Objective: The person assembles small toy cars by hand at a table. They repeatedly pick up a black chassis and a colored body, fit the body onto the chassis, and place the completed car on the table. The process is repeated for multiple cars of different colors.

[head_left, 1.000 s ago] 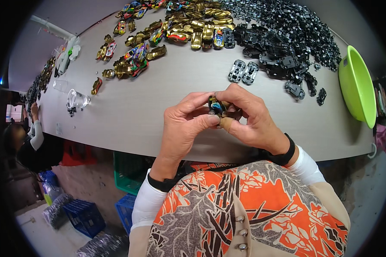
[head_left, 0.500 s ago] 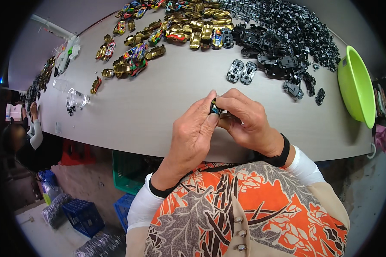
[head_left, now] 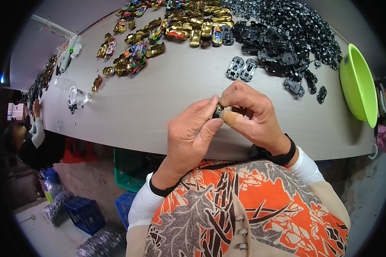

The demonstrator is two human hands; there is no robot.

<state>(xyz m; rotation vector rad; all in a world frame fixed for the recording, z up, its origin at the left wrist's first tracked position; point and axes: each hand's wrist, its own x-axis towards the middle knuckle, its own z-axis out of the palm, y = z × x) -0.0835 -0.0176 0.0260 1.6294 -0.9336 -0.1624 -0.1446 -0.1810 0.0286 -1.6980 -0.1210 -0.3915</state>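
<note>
Left hand (head_left: 193, 132) curled, thumb and forefinger pinched on a small toy car (head_left: 219, 110), glossy and dark, mostly hidden between the fingertips. Right hand (head_left: 253, 115) curled too, fingers bent over the same toy car from the right, thumb wrapped in a tan bandage and pressed against it. Both hands touching each other, raised just above the near edge of the table (head_left: 180, 85), in the middle of the scene. Black band round each wrist, white sleeves below, then an orange, black and cream leaf-patterned top with small round buttons.

Table smooth, matt grey, its edge curving across the view. Just beyond the hands, two grey flat toy-car bases (head_left: 242, 69) lying side by side, ribbed and rectangular. Further right and far, a wide heap of black plastic parts (head_left: 287, 38), small, angular, shiny, a few strays spilling nearer. Far centre and left, a spread of finished toy cars (head_left: 176, 30), metallic gold mixed with bright painted ones, rounded and glossy. At the right edge, a lime-green plastic bowl (head_left: 358, 85), smooth and round. On the left, a clear plastic piece (head_left: 78, 97) beside a few tiny dark bits.

Far left, another person (head_left: 34, 141) in dark clothes with a white sleeve, arm on the table. Under the table, a green crate (head_left: 131, 167), a red crate (head_left: 77, 150) and blue crates (head_left: 85, 212), all lattice-sided plastic.
</note>
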